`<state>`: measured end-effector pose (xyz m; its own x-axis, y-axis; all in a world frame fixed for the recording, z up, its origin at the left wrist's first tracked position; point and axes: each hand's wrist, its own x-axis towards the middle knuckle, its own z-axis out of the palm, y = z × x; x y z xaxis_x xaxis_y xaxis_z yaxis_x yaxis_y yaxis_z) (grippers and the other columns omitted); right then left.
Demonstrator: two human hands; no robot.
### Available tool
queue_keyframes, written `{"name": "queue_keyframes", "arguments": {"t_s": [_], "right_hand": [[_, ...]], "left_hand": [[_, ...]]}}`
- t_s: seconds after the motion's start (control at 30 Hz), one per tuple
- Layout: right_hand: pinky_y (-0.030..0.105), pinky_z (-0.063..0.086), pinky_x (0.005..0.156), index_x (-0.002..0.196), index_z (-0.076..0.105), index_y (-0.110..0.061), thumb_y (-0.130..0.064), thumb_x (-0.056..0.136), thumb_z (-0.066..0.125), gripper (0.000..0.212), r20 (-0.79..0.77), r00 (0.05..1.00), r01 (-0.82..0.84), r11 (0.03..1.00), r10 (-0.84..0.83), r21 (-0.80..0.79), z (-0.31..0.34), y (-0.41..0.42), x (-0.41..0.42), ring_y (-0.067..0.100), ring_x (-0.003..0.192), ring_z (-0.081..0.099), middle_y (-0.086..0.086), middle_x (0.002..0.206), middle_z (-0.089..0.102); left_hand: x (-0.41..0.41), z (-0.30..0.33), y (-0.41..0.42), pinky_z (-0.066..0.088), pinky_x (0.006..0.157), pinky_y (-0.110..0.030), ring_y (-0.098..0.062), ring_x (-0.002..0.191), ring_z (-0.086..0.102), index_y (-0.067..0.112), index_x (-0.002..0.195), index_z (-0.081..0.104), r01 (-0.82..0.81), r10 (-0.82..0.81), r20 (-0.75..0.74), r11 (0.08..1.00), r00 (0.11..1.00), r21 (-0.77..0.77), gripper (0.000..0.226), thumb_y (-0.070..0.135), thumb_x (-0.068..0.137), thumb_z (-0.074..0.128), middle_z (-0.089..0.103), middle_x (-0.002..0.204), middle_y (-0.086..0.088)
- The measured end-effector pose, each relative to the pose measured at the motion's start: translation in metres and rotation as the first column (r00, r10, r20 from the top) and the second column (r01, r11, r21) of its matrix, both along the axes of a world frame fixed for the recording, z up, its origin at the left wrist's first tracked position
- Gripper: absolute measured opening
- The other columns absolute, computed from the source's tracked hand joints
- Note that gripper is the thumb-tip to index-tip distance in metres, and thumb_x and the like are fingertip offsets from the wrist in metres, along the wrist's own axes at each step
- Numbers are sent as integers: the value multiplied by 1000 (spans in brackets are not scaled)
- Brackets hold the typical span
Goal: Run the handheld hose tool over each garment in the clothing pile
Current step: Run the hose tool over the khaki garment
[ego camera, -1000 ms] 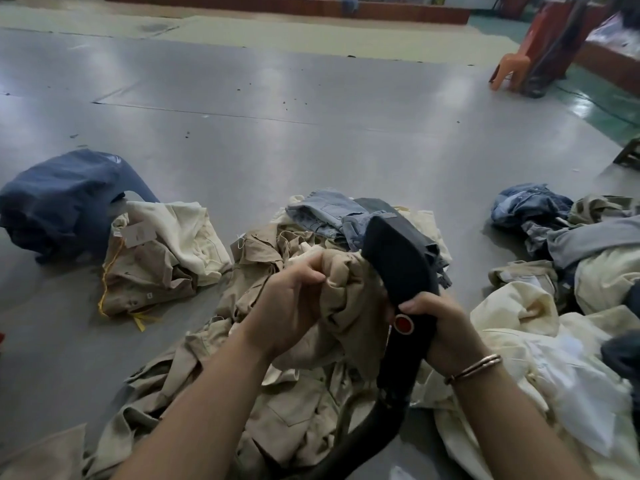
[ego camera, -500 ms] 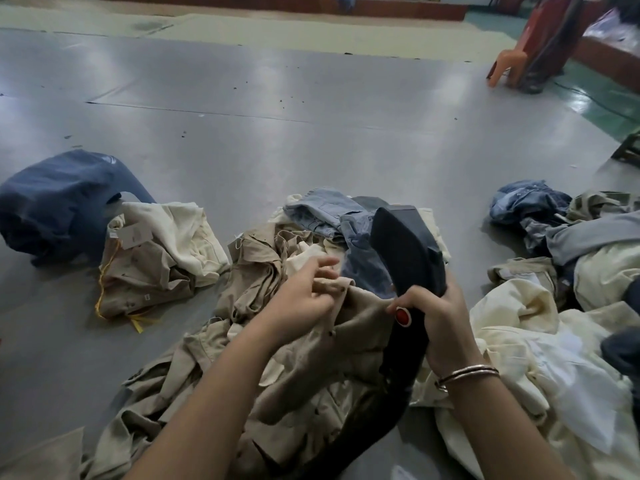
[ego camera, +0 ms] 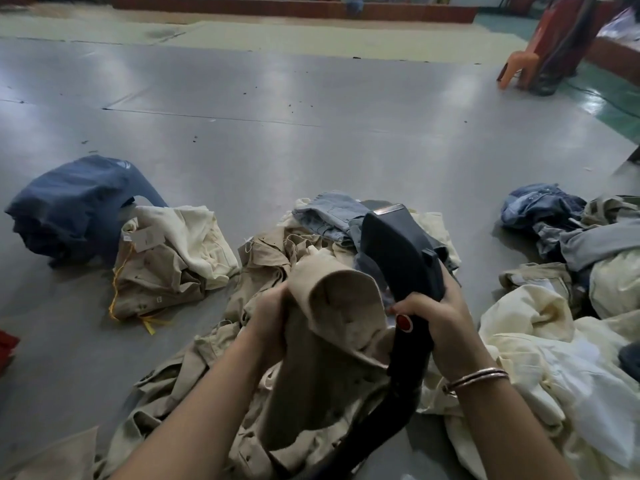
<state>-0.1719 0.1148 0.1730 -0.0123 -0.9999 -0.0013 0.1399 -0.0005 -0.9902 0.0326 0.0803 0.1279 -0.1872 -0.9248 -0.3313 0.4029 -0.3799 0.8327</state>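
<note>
My left hand (ego camera: 268, 318) grips a fold of a khaki garment (ego camera: 332, 341) and holds it up in front of me. My right hand (ego camera: 440, 320) is wrapped round the handle of the black handheld hose tool (ego camera: 398, 258), whose wide head points up and away beside the raised fold. A red button (ego camera: 404, 322) shows on the handle, and the black hose (ego camera: 388, 420) runs down toward me. The rest of the khaki garment lies crumpled on the grey floor under my arms.
Light blue jeans (ego camera: 332, 213) lie just beyond the tool. A dark blue garment (ego camera: 72, 206) and a cream and khaki bundle (ego camera: 169, 258) sit to the left. Cream, white and denim clothes (ego camera: 568, 306) are heaped on the right. An orange plastic chair (ego camera: 516, 69) stands far right.
My left hand has lifted the khaki fold higher and closer to the tool. The tool head has tilted slightly, with my right hand staying on the handle.
</note>
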Motion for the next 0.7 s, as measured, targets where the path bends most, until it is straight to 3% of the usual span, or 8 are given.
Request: {"name": "queue_keyframes", "arguments": {"t_s": [0.13,0.3,0.37,0.4,0.43,0.5,0.63,0.7], "right_hand": [[15,47,54,99,57,-14,-1,56,64,45,-68,986,-154,988,155,16,-3,1,7,6,63,61,-8,68,66],[15,47,55,102,54,-9,16,73,62,39,-104,989,-104,994,106,25,-8,-1,23,0,61,60,-13,66,65],[19,45,51,102,54,-6,20,77,56,37,-82,996,-36,998,41,55,-6,-2,20,8,60,58,-7,66,63],[23,44,50,103,55,-5,19,76,57,36,-63,998,13,998,-9,64,-5,-2,18,15,60,55,1,69,62],[27,43,50,104,55,-4,17,75,58,36,-42,997,61,996,-58,72,-4,-2,15,19,61,53,7,72,59],[29,40,50,102,57,-5,11,71,61,35,-15,990,139,986,-138,91,-3,-2,12,20,58,49,10,69,55],[26,42,48,87,60,-10,-1,61,62,28,94,960,251,960,-263,123,1,-2,14,16,53,49,2,60,55],[26,42,49,87,61,-10,-3,58,61,30,153,938,292,947,-311,130,4,-2,11,16,55,50,0,60,56]], "left_hand": [[-7,11,6,44,43,-13,-10,42,57,12,39,65,-161,153,-97,984,984,-81,53,9,84,37,58,43,-2],[-10,26,9,44,41,-12,-9,38,56,10,37,61,-81,71,-250,996,966,-29,36,21,67,45,55,40,-1],[-10,22,4,46,44,-15,-11,47,60,10,54,71,-65,66,-109,998,992,12,38,20,82,48,62,51,-4],[-10,15,-1,48,48,-18,-12,57,62,8,74,74,-79,78,70,997,994,10,33,16,91,47,66,65,-7],[-12,8,-6,51,55,-21,-13,68,62,6,96,70,-124,123,255,992,959,-14,22,14,96,49,67,83,-10],[-16,-5,-9,50,62,-21,-15,81,59,11,106,55,-151,163,430,987,888,-62,11,12,95,56,62,105,-16],[-25,-18,1,47,77,-33,-20,90,58,17,96,53,-325,320,471,943,822,-72,12,28,98,49,61,102,-9],[-26,-19,8,42,72,-33,-16,84,56,14,102,54,-321,301,331,947,894,5,29,41,94,50,60,94,-3]]}}
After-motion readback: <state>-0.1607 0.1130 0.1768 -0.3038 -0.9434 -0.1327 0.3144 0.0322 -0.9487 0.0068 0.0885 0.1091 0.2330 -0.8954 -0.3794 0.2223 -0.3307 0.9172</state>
